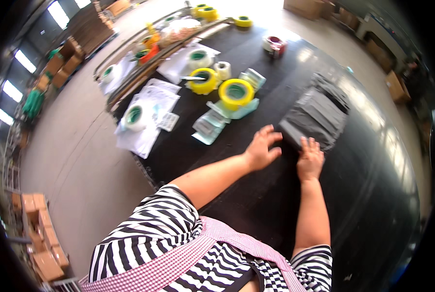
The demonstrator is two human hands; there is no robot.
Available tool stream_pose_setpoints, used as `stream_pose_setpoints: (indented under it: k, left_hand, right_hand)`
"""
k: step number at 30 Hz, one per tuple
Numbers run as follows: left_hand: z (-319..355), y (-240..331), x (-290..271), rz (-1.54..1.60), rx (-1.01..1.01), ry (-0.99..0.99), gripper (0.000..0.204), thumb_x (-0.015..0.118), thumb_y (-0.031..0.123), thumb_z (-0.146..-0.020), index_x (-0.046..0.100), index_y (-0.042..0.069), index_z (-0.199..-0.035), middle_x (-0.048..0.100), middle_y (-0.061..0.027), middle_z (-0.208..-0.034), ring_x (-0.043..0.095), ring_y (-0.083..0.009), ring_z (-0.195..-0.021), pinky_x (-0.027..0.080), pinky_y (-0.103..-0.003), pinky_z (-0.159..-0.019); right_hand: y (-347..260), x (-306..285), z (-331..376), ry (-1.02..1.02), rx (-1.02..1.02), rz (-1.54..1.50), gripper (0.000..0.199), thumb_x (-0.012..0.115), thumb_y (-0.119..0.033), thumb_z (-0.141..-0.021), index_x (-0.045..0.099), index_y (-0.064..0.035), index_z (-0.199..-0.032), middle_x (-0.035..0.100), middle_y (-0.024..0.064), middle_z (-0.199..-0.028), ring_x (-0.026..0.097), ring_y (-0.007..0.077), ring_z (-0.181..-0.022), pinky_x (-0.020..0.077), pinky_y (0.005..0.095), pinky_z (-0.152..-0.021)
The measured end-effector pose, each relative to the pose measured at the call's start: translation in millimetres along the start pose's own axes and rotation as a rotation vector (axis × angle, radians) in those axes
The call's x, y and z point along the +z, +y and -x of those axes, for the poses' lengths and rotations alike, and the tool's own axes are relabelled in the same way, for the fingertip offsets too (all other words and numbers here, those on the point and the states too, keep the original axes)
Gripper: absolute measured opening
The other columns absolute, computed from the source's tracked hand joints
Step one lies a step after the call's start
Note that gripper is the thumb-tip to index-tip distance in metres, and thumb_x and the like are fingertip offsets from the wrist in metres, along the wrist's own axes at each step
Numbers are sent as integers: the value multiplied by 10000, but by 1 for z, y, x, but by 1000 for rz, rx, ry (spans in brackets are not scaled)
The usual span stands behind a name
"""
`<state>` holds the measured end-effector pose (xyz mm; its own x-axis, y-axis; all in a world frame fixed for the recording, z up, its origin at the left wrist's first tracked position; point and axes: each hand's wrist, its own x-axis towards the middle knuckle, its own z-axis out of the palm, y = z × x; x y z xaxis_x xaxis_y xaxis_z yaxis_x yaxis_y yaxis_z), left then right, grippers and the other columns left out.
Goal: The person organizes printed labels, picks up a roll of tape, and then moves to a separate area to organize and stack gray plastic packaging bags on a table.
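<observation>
A dark grey plastic mailing bag [319, 114], creased and folded, lies flat on the black tabletop [373, 194]. My right hand [310, 159] rests with its fingers stretched out on the bag's near edge. Just left of the bag's near corner is my left hand [263, 150], its fingers apart and nothing in them. It seems to hover over the table without touching the bag.
Left of the bag sit yellow tape rolls [236, 94], pale green label sheets [210, 126] and white papers [151, 109] with a clear tape roll [135, 116]. A red tape roll [275, 45] stands at the far side. Cardboard boxes [43, 228] are stacked on the floor.
</observation>
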<state>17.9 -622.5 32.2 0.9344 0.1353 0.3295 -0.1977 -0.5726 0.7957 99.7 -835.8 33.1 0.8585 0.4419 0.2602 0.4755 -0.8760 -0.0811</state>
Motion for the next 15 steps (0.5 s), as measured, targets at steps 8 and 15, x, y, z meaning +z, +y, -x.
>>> stream_pose_setpoints:
  k: [8, 15]
  left_hand:
    - [187, 17, -127, -199, -13, -226, 394, 748, 130, -813, 654, 116, -1195, 438, -196, -1486, 448, -389, -1346, 379, -489, -1116]
    - [207, 12, -133, -265, 82, -170, 275, 752, 150, -798, 696, 127, -1066, 533, -125, -1394, 475, -325, -1327, 363, -461, -1105]
  right_hand:
    - [68, 41, -108, -16, 21, 123, 469, 577, -211, -975, 515, -180, -1440, 544, 135, -1455, 552, 344, -1295, 467, 483, -1019]
    - [60, 48, -120, -64, 196, 134, 592, 629, -197, -920, 457, -154, -1486, 462, 150, -1523, 431, 366, -1395, 343, 479, -1143]
